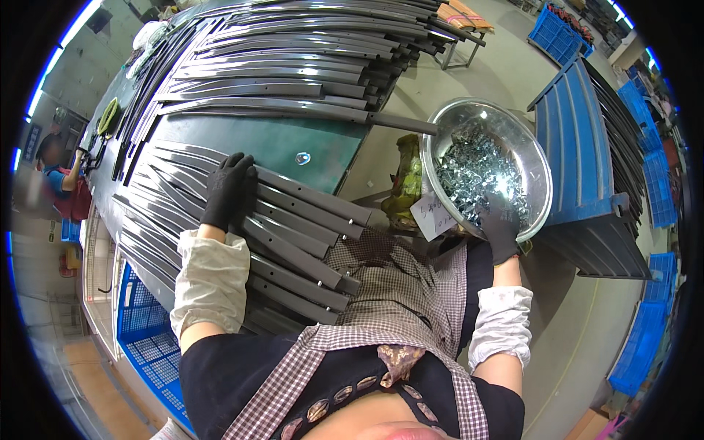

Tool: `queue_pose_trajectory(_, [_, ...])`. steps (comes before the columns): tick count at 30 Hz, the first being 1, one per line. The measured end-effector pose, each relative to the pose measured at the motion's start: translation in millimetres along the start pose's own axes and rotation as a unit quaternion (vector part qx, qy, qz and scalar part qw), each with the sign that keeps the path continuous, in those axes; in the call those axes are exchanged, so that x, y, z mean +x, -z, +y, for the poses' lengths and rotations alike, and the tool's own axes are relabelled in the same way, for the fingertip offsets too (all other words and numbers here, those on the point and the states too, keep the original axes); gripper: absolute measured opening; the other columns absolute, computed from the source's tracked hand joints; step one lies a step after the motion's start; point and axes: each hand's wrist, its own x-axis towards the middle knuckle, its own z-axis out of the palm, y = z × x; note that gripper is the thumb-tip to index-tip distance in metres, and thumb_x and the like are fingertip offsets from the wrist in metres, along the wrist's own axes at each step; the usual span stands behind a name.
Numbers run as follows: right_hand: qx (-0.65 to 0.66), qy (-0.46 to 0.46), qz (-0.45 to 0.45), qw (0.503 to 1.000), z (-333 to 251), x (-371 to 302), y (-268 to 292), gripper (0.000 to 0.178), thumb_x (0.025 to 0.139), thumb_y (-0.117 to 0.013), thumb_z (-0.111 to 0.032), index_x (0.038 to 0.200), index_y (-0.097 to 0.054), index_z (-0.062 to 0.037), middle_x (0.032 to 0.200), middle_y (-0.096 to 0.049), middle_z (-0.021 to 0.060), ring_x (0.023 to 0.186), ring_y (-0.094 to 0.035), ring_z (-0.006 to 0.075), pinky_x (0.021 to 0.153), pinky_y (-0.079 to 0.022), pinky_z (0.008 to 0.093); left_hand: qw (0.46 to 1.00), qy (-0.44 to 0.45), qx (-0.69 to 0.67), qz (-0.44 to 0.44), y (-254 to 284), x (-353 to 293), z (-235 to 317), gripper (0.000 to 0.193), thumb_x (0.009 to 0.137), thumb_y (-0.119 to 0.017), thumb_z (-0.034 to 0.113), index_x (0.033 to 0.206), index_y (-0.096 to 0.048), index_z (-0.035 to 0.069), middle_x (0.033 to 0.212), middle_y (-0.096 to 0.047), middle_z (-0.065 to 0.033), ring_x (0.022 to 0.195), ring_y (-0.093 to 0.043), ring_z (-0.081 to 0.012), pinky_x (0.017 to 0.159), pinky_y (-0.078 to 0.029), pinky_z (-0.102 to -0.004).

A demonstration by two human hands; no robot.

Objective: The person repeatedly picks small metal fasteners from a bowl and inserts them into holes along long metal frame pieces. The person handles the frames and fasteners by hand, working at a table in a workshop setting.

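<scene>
My left hand (231,192), in a black glove, lies across a fanned row of long dark metal bars (301,227), its fingers curled over the upper ones. Small holes show along these bars, and several have a small bright piece at the near right end. At the right, my right hand (501,229), also gloved in black, reaches into a round shiny metal bowl (541,158). Its fingers are at a heap of small silvery metal parts (477,172), which partly hides them; what they hold cannot be made out.
Stacked dark bars (293,55) cover the far side of the green-topped table (279,147). One bar juts toward the bowl. A blue ribbed metal bin (576,139) stands right of it. Blue plastic crates (150,345) stand around. Another person (62,176) is at the far left.
</scene>
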Motion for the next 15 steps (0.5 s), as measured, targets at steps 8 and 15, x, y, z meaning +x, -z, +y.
queue_pose_trajectory(8, [0.154,0.011,0.117,0.981,-8,7,14,0.016,0.087,-0.064,-0.019,0.094,-0.068,-0.0047,0.09,-0.066,0.0177,0.085,-0.064,0.0365,0.075,-0.05,0.0447,0.996,-0.053,0.054,-0.037,-7,69,21,0.03,0.093,-0.061,0.029,0.117,-0.065,0.013,0.12,-0.066,-0.0103,0.11,-0.061,-0.0341,0.095,-0.045,-0.0474])
queue_pose_trajectory(15, [0.275,-0.081,0.103,0.953,-15,7,40,0.016,0.088,-0.063,-0.011,0.099,-0.063,0.0007,0.088,-0.068,0.0166,0.079,-0.066,0.0272,0.073,-0.05,0.0377,0.977,-0.175,0.078,0.099,-80,120,37,0.044,0.088,-0.065,0.022,0.131,-0.058,0.017,0.129,-0.06,-0.0054,0.124,-0.054,-0.0293,0.102,-0.039,-0.0504])
